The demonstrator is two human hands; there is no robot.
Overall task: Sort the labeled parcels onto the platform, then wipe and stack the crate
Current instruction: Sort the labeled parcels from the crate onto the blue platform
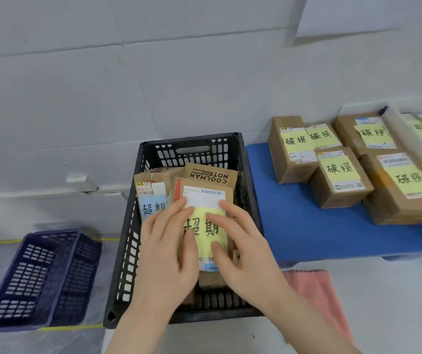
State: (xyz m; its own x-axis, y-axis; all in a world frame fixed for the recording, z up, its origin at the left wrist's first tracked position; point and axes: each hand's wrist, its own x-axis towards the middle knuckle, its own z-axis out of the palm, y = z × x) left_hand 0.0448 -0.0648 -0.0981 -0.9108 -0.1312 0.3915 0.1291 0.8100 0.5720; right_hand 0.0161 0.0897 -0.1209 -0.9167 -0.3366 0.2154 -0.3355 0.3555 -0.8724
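Blue platform (307, 226), right of the black crate (128, 226): several labelled parcels (340, 180) already set down. Black crate: more parcels remain inside, so sorting is judged partly complete. Nested blue crates (34, 279) sit left of it; stacking not begun. Pink cloth (314, 295) lies untouched at its right front; wiping outstanding. Left hand (169, 251) and right hand (243, 251) lie with fingers spread flat on the crate's topmost parcel (205, 198).
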